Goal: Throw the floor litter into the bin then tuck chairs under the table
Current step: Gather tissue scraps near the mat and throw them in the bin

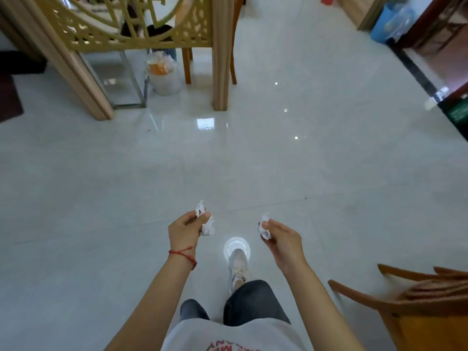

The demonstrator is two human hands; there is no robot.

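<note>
My left hand (186, 230), with a red string at the wrist, grips crumpled white paper litter (205, 221) that sticks out above and below the fingers. My right hand (281, 239) pinches another crumpled white paper scrap (264, 225) between thumb and fingers. Both hands are held out over the pale tiled floor, in front of my body. A white bin (166, 79) lined with a plastic bag and holding orange and white rubbish stands far ahead, behind the wooden partition. A wooden chair (417, 300) shows at the bottom right, its back near my right arm.
A carved gold-coloured screen on wooden posts (220, 72) stands ahead at the upper left. Orange chair legs (187, 67) show behind it. A blue bin (387, 21) stands at the upper right beside a dark wooden doorway. My white shoe (238, 264) steps forward on the glossy floor.
</note>
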